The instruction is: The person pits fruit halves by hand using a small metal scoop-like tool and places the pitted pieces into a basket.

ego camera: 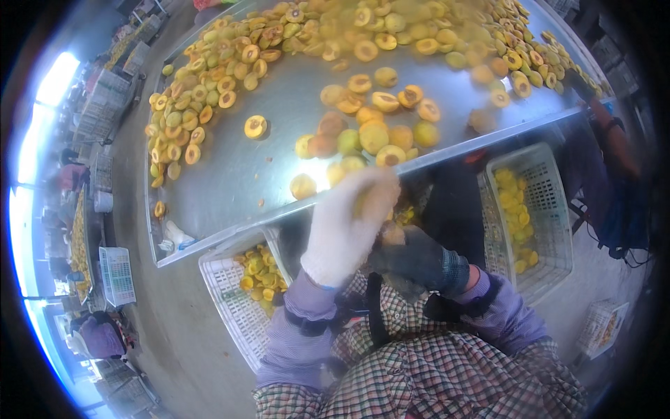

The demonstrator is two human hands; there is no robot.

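Observation:
My left hand, in a white knit glove, is raised at the near edge of the metal table, its fingers curled round what looks like a yellow fruit piece, mostly hidden. Close below it on the right is my right hand, in a dark glove, with its fingers bent round an orange-brown fruit piece, partly blurred. Just beyond my hands lies a loose group of yellow stone fruit, some whole-looking and some halved with the brown middle showing. One halved fruit sits apart to the left.
A large heap of halved fruit covers the table's far side. White plastic crates of yellow halves stand below, one at left and one at right. A white cloth-like item lies in the near left corner. Another person's arm is at right.

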